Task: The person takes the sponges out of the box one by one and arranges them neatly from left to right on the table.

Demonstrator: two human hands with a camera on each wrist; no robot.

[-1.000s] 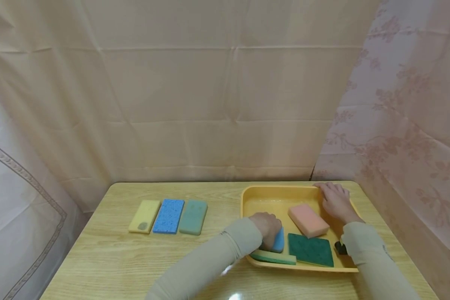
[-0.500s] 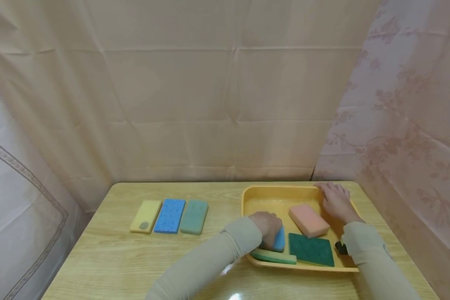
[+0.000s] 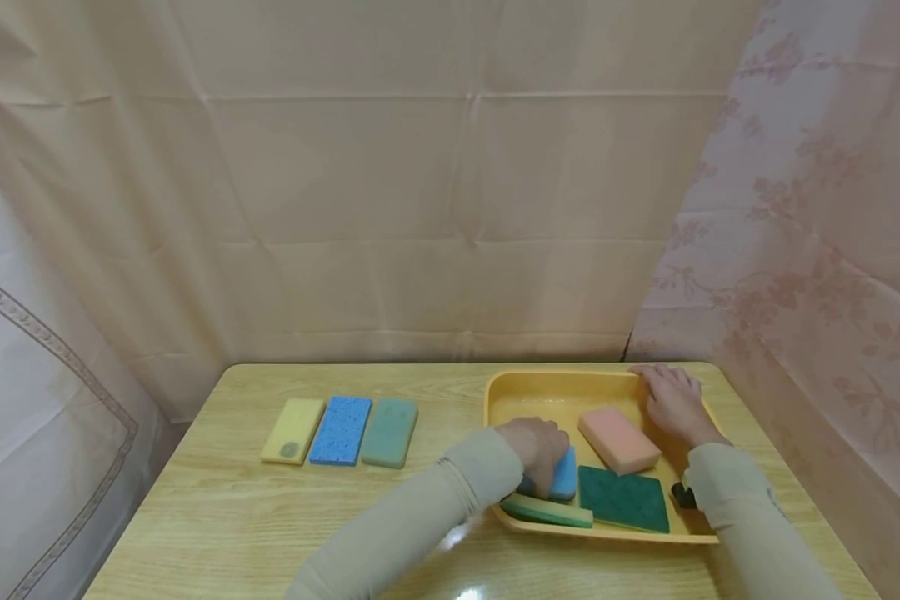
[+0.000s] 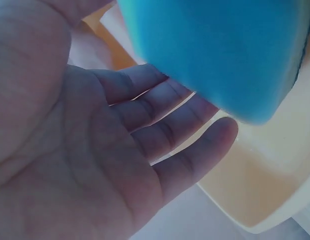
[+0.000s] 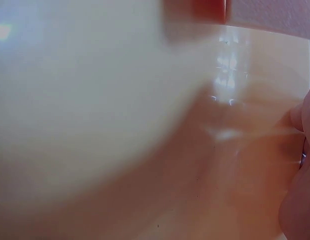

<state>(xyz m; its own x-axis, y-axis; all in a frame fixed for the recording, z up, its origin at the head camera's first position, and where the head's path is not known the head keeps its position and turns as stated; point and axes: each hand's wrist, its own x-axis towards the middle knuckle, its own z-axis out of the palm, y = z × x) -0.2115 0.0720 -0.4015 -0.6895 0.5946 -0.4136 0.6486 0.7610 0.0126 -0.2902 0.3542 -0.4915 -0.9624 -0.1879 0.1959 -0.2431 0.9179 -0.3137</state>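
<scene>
Bench (image 3: 232, 533), left part: a yellow sponge (image 3: 298, 421), a speckled blue sponge (image 3: 341, 430) and a grey-green sponge (image 3: 390, 432), close together in one row

Yellow tray (image 3: 532, 402), right part: four pieces. Plain blue sponge (image 3: 566, 475), near left; yellow-and-green sponge (image 3: 551, 512), along the near side; dark green pad (image 3: 622, 498), near middle; pink sponge (image 3: 618, 442), lying askew on the far side of the pad

Left hand (image 3: 538, 450): pinches the plain blue sponge inside the tray. Right hand (image 3: 675, 407): grips the tray's far right corner, fingers bent over the rim

Progress, by judgement: partway — three pieces set out on the bench, one in hand, three others in the tray untouched

View differences: the left wrist view shows fingertips passing behind the sponge and a dark layer along its edge — details the head view hides; the right wrist view gives mostly blurred, glossy tray wall, the right hand barely entering at its edge
</scene>
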